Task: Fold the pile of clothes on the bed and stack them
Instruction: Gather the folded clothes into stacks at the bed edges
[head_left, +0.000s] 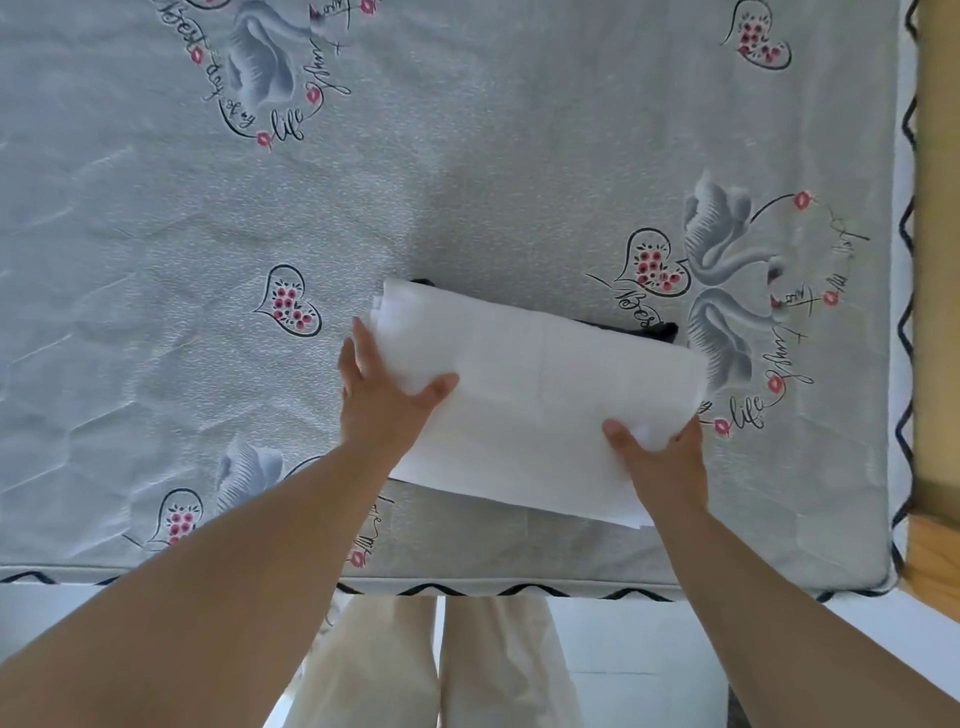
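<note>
A folded white garment (530, 384) lies on top of a dark folded garment (660, 330), of which only a thin strip shows at the far edge. My left hand (379, 395) grips the white garment's left side, thumb on top and fingers underneath. At the near right corner my right hand (662, 462) holds it the same way, thumb on top. Both rest on the grey bed sheet (467, 182) printed with hearts and swans.
The bed's near edge (467, 584) with its zigzag trim runs across the bottom, my pale trousers (441, 670) just below it. A wooden bed frame (935, 312) lines the right side. The sheet spreads wide to the left and far side.
</note>
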